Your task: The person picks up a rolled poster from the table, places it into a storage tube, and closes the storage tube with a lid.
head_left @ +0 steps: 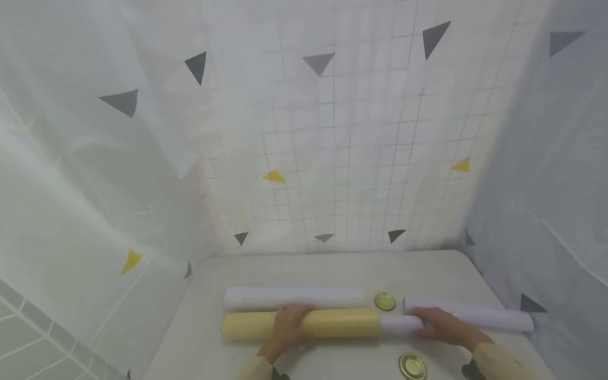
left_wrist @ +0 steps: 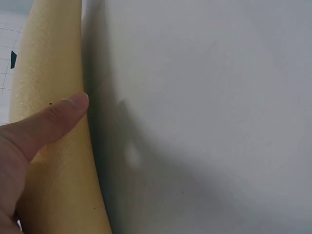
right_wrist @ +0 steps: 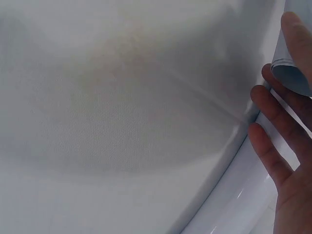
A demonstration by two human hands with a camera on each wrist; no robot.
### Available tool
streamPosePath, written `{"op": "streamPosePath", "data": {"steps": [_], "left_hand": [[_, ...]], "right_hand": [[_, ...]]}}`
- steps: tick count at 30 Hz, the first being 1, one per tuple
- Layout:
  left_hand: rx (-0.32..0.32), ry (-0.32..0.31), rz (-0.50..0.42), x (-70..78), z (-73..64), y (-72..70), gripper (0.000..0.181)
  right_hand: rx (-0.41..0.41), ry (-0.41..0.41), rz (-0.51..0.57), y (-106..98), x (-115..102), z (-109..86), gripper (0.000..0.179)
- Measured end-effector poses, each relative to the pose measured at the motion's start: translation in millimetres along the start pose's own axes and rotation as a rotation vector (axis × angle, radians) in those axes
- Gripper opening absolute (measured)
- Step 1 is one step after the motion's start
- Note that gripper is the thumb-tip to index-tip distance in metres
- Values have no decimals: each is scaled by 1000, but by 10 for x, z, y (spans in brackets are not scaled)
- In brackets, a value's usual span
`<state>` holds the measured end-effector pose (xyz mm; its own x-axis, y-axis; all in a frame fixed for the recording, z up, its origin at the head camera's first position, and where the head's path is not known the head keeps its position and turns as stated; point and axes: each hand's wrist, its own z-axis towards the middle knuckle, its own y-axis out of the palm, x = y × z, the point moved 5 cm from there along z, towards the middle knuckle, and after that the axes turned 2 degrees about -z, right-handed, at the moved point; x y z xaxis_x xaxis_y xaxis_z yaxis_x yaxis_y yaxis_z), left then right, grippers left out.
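Note:
A tan cardboard tube (head_left: 342, 323) lies crosswise in the head view, with my left hand (head_left: 287, 327) holding it left of its middle. In the left wrist view the thumb presses along the tube's side (left_wrist: 53, 63); the other fingers are hidden behind it. Out of the tube's right end sticks a narrower rolled white paper (head_left: 401, 323). My right hand (head_left: 444, 326) pinches the outer end of this roll. The right wrist view shows the roll's open end (right_wrist: 282, 51) between thumb and forefinger, the other fingers spread.
Behind the tube lies a white roll (head_left: 294, 298). Another white roll (head_left: 499, 316) is at the right, just past my right hand. One gold metal lid (head_left: 385, 301) lies behind the paper, a second lid (head_left: 412, 366) in front. Patterned curtains (head_left: 332, 132) surround the white table (head_left: 332, 266).

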<state>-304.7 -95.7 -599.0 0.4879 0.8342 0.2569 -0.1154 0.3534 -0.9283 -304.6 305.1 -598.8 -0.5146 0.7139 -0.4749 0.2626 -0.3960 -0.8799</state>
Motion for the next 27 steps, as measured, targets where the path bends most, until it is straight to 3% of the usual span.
{"op": "streamPosePath", "data": {"steps": [7,12,18,27], "left_hand": [[-2,-7,2,-9,10,17,80],[7,-12,-6,-44,12,82,80],[15,-8,-26,-43,26,62,80],[-18,-30,-32,-45,27,96,79]], "right_hand": [[8,-45,46,50,-132,123,35],[54,-88,57,50,-259,199,38],[129,-175,48,56,-371,289,46],[75,-191,118,182,-452,383,42]]}}
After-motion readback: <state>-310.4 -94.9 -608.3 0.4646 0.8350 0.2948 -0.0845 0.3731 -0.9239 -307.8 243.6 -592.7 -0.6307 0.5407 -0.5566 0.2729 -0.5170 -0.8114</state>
